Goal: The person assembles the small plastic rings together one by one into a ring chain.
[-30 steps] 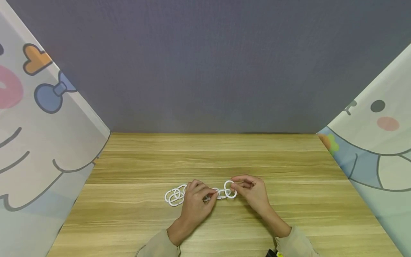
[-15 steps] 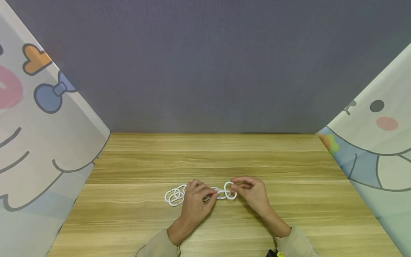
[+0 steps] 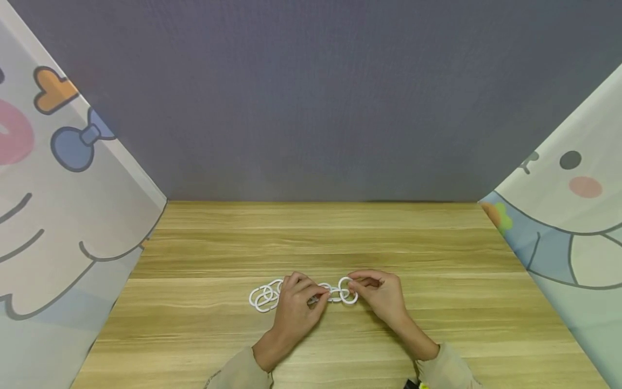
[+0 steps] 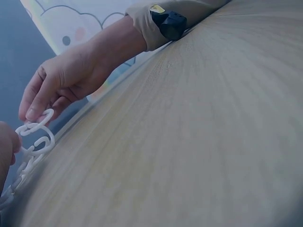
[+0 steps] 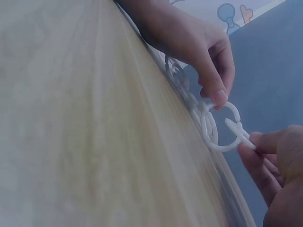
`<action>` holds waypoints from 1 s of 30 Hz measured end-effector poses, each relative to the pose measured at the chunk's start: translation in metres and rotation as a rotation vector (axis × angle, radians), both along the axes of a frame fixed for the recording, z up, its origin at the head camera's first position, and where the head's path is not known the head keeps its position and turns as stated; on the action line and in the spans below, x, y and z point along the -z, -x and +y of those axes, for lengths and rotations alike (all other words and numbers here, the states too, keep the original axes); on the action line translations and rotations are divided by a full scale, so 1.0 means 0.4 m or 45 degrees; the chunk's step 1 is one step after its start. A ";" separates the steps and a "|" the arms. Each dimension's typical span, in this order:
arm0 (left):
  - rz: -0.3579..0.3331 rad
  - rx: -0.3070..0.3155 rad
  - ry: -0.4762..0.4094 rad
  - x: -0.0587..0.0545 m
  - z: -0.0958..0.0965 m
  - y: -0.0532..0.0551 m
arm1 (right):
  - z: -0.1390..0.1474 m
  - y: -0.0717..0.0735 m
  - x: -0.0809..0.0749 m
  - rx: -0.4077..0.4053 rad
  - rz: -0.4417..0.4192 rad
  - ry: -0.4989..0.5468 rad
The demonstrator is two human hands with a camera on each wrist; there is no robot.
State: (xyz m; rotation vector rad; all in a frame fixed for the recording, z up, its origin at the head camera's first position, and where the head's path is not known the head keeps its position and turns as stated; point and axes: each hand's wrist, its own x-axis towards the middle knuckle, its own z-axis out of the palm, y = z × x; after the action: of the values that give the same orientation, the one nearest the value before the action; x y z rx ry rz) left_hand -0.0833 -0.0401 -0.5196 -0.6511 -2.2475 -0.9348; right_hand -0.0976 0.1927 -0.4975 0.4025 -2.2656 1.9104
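Note:
A chain of white plastic C-shaped links (image 3: 263, 310) lies across the wooden table, its left end loosely bunched. My left hand (image 3: 295, 305) covers the middle of the chain and pinches one link (image 5: 222, 150) between thumb and forefinger. Between the thumb and fingers of my right hand (image 3: 385, 296) is the end link (image 3: 349, 303), tilted up. That end link passes through the link in my left hand, as the right wrist view shows, close to its gap (image 5: 239, 122). Several links under the left hand are hidden.
The wooden table (image 3: 311, 232) runs back to a dark grey panel (image 3: 320, 108). Cartoon-printed side panels (image 3: 121, 194) stand left and right. A small black device (image 4: 169, 24) with a yellow mark sits at the right sleeve.
My right hand and the end link have come slightly down toward me and a touch left. The left hand and the rest of the chain have stayed put.

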 end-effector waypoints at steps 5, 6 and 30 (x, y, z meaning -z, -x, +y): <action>-0.007 -0.003 -0.011 0.000 0.000 0.000 | 0.000 -0.001 0.003 0.007 0.052 0.048; -0.005 -0.004 -0.013 0.001 0.000 0.000 | 0.001 0.000 0.005 0.015 0.054 0.052; 0.018 -0.015 0.078 0.005 -0.006 -0.005 | 0.047 -0.016 0.026 0.095 -0.143 -0.069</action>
State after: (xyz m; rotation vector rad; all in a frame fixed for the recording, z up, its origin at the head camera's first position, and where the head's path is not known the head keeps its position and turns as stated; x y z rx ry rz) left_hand -0.0815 -0.0423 -0.5216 -0.6689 -2.2730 -0.8561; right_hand -0.0911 0.2115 -0.5081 0.2189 -2.3705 1.8833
